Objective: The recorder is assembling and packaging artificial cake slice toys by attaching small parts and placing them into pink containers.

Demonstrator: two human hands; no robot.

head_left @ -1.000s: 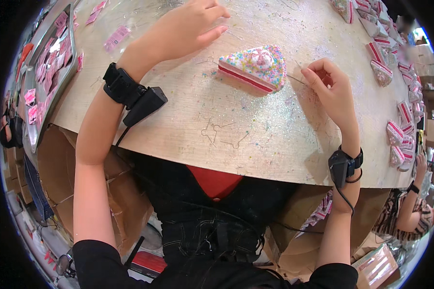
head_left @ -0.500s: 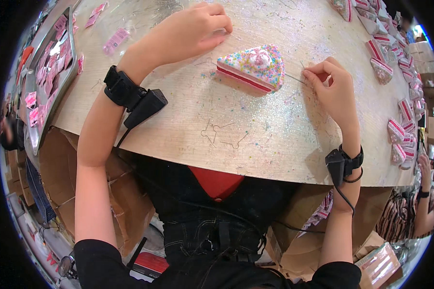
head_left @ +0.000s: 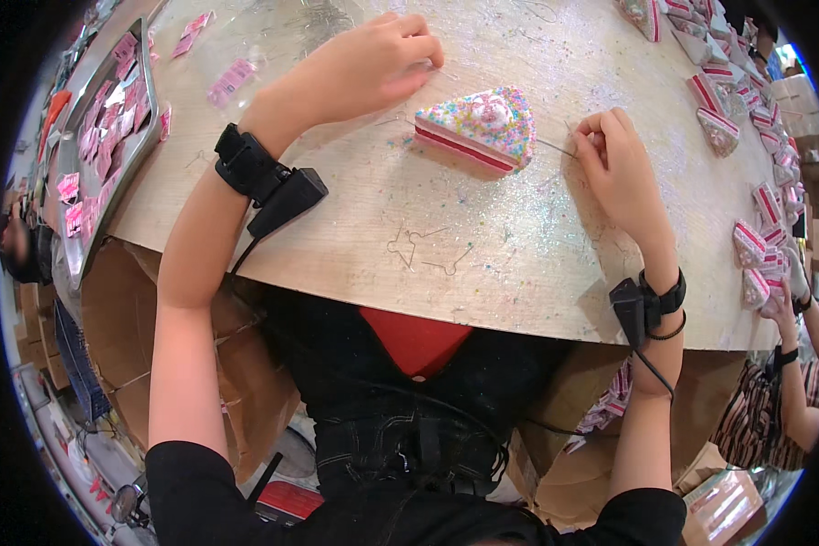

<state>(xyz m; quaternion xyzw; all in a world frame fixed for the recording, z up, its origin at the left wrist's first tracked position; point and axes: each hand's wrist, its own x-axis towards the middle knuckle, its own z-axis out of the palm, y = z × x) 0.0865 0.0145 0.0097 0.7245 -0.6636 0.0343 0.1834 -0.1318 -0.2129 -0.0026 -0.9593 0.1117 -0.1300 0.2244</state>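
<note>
A toy cake slice point(head_left: 482, 127), with pink and red layers, multicoloured sprinkles and a white swirl on top, rests on the table with its point to the left. Between thumb and fingers, my right hand point(head_left: 614, 159) pinches a thin metal wire pin point(head_left: 555, 146). The pin's other end reaches the slice's rounded back edge; whether it is stuck in I cannot tell. My left hand point(head_left: 387, 68) is above and left of the slice, apart from it. Its fingers are curled together, and what they hold, if anything, is hidden.
Several bent wire pins point(head_left: 428, 250) lie near the table's front edge among glitter. A metal tray point(head_left: 123, 182) of pink cards stands at left, with a loose pink card point(head_left: 232, 82) nearby. Bagged cake slices point(head_left: 719, 100) line the right side. Another person's hand point(head_left: 777, 309) is at far right.
The view has shifted slightly, and both hands keep nearly the same places around the slice. At far right, the other person's hands have come up to the bagged slices.
</note>
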